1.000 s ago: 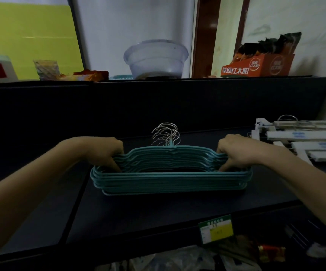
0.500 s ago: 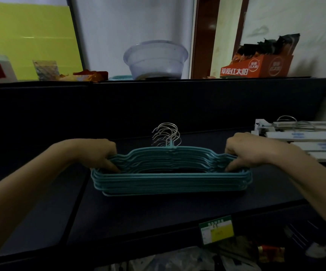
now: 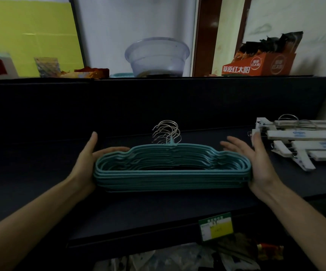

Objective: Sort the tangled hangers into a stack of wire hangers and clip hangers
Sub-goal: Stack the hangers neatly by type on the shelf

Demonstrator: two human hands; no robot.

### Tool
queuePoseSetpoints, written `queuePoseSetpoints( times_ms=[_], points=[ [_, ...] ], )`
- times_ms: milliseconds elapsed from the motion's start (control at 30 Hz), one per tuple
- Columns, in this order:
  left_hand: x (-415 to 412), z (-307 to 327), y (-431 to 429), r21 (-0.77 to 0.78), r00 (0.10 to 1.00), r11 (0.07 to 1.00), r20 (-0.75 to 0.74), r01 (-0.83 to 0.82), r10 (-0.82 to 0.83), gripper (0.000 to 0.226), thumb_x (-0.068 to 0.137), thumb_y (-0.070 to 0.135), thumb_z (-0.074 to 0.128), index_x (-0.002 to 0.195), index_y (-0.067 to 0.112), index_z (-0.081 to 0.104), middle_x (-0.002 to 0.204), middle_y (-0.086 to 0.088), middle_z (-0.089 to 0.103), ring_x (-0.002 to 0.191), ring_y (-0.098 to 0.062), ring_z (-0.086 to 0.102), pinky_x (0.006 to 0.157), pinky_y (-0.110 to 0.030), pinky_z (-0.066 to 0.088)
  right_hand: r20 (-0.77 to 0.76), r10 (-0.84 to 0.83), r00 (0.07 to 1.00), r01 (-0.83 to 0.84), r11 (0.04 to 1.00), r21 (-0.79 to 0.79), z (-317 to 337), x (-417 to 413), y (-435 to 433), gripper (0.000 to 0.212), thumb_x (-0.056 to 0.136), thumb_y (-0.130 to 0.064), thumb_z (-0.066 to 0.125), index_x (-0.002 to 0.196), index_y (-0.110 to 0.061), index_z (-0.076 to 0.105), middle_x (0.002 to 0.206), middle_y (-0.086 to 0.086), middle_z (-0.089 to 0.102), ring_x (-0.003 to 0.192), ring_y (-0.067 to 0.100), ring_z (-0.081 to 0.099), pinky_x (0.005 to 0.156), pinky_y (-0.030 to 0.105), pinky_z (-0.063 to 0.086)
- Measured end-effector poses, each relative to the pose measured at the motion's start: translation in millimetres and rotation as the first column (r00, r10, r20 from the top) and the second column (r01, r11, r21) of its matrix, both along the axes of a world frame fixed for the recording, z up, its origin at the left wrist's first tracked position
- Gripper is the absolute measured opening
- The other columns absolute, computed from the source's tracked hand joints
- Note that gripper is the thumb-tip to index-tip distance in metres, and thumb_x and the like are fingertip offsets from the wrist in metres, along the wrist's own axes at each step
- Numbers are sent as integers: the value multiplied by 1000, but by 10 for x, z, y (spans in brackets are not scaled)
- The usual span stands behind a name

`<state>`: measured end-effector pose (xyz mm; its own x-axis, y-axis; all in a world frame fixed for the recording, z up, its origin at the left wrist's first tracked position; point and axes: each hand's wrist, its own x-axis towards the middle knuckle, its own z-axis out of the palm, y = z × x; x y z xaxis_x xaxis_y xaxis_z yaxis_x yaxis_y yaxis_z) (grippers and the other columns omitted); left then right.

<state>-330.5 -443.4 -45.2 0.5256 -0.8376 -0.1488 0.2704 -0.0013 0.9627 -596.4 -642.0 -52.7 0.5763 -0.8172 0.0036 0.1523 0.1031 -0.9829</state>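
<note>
Flanking the stack of teal wire hangers (image 3: 170, 177), the left hand (image 3: 86, 163) and right hand (image 3: 256, 161) are both released, fingers straight, with the palms pressed against its two ends. The stack lies at the centre of the dark shelf (image 3: 138, 208), its metal hooks (image 3: 167, 132) bunched toward 12 o'clock. White clip hangers (image 3: 303, 142) are piled at 3 o'clock, just beside the right hand. On the ledge behind stand a clear plastic bowl (image 3: 156, 57) at 12 o'clock and an orange snack box (image 3: 260, 65) at 1 o'clock. A yellow price label (image 3: 216, 226) sits on the shelf edge at 5 o'clock.

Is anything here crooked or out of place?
The teal wire hangers sit in a neat stack. The white clip hangers on the right are looser: the nearest piece slants away from the rest.
</note>
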Motion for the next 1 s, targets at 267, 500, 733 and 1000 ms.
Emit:
queuePoseSetpoints(
  times_ms=[267,500,733,1000],
  points=[
    [-40,-45,10,-128,997,991,-69,-36,27,95,74,81,16,95,6,70,98,-17,68,83,-29,65,75,-39,51,80,10,997,-12,1000,24,36,44,60,83,58,-81,28,115,-28,57,120,1,65,102,18,66,93,43,46],
    [-101,-29,-1,-59,997,996,33,-68,70,92,74,80,20,94,4,69,94,-19,68,76,-30,64,75,-40,50,75,35,997,-39,998,54,62,62,67,77,77,-75,19,113,-21,62,111,4,66,105,26,62,94,47,46],
    [-178,37,0,-11,992,997,97,-73,74,54,88,46,38,72,12,76,81,-11,74,62,-21,69,67,-35,49,-25,78,997,-78,997,17,64,62,67,51,93,-48,34,100,-10,67,96,8,69,84,24,66,77,39,52],
    [-244,-11,34,-55,956,955,24,-291,293,48,90,34,32,85,6,71,75,-11,73,65,-24,66,63,-34,48,102,-106,989,100,993,66,-34,45,102,56,95,-44,30,77,-7,68,73,5,73,63,18,68,69,36,51]
  ],
)
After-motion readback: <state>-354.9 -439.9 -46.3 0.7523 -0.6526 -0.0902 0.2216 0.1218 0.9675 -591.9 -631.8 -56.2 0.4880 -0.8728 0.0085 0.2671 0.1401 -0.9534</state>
